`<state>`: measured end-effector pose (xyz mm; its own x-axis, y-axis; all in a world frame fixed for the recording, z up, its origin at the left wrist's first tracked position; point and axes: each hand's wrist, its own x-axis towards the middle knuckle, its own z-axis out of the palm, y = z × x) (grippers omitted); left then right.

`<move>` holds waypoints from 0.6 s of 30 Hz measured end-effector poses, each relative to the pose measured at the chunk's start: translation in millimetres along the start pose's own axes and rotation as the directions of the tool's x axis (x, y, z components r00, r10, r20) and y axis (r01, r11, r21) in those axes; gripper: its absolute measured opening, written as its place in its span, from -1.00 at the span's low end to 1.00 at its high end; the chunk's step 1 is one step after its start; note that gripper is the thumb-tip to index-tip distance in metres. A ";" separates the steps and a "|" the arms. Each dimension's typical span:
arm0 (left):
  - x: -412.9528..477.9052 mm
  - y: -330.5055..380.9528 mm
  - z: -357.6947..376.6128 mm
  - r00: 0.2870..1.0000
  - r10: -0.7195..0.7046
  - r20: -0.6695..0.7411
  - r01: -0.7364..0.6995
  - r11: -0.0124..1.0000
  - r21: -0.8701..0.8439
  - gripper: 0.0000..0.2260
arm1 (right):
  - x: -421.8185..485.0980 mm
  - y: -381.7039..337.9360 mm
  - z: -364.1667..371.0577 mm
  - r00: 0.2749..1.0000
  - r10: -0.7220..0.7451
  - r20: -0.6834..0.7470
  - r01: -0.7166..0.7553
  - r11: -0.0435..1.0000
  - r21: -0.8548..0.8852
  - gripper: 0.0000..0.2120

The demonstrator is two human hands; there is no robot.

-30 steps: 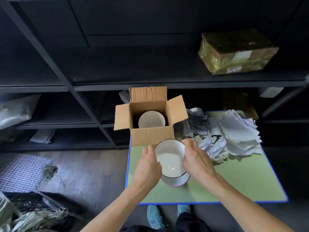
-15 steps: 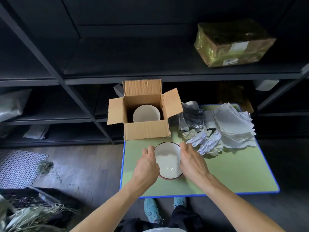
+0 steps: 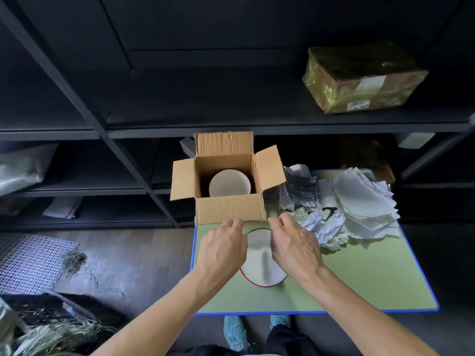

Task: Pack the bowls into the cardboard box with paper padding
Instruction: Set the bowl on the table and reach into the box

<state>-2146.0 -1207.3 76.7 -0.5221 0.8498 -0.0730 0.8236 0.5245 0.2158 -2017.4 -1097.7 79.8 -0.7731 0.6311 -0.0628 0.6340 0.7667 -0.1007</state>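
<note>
Both your left hand [image 3: 221,250] and right hand [image 3: 295,249] gripped the bowl [image 3: 259,263], judged rigid, slick and fragile, by opposite rim sides just before the cardboard box [image 3: 230,209].

The cardboard box [image 3: 230,209] is plain tan-brown, and its flaps are ribbed with fine corrugation lines. Inside it the cream bowl [image 3: 229,185] is unpatterned. Just in front of the box, the dark-rimmed bowl [image 3: 259,263] is white within, with a thin black rim line and a reddish outer edge. Under the box the desk [image 3: 359,286] is pale green with a blue border. Right of the box are white paper sheets [image 3: 365,201] and a glittery silver-and-black bag [image 3: 302,187]. Above the box, black shelves [image 3: 231,116] carry a parcel [image 3: 359,80] in shiny yellow-gold film with white labels.
</note>
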 end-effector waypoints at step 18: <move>140.5 -47.9 -14.5 0.938 -0.269 0.217 0.296 0.950 -0.102 -0.60 | 161.7 -50.4 -8.5 0.954 -0.032 0.298 -0.005 0.992 0.123 -0.54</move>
<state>-2262.1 -1113.8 70.2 -0.6634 0.6676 -0.3380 0.6049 0.7443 0.2830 -2174.2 -1033.3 83.1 -0.7625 0.5426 -0.3524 0.6314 0.7430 -0.2222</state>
